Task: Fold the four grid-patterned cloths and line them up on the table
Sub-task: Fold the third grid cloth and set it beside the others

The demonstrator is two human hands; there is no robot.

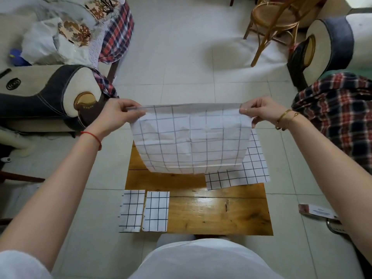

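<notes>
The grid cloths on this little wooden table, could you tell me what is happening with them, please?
A person is folding them. The left hand and right hand each pinch a top corner of one grid cloth, held up over the far side of the wooden table. Two folded cloths already lie side by side at the near left edge. A fourth cloth lies flat and unfolded at the far right, partly hidden behind the held one.
</notes>
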